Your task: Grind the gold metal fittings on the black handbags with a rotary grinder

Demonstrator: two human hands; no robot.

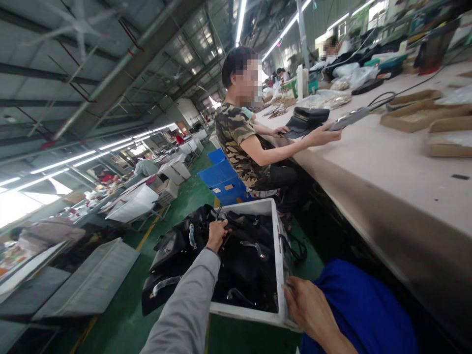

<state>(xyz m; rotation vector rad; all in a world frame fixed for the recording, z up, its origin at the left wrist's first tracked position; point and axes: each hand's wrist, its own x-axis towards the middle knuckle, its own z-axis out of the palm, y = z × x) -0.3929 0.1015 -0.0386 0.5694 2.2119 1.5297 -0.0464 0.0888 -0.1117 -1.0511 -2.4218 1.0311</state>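
A white plastic crate (pixel 276 236) on the floor before me is piled with black handbags (pixel 245 260), some hanging over its left side. Clear wrapping covers several of their handles. My left hand (pixel 217 235) reaches over the pile with its fingers closed on a black handbag near the far side of the crate; the gripped part is mostly hidden by my fingers. Lower right, my right hand (pixel 311 305) has its fingers curled at the crate's near right edge, apparently gripping it.
A long work table (pixel 368 167) runs along the right, bearing cardboard trays (pixel 416 118) and a black bag (pixel 308 118). A seated co-worker (pixel 243 142) holds a flat grey item there. Blue boxes (pixel 223 179) stand behind the crate. A grey panel (pixel 88 285) lies left.
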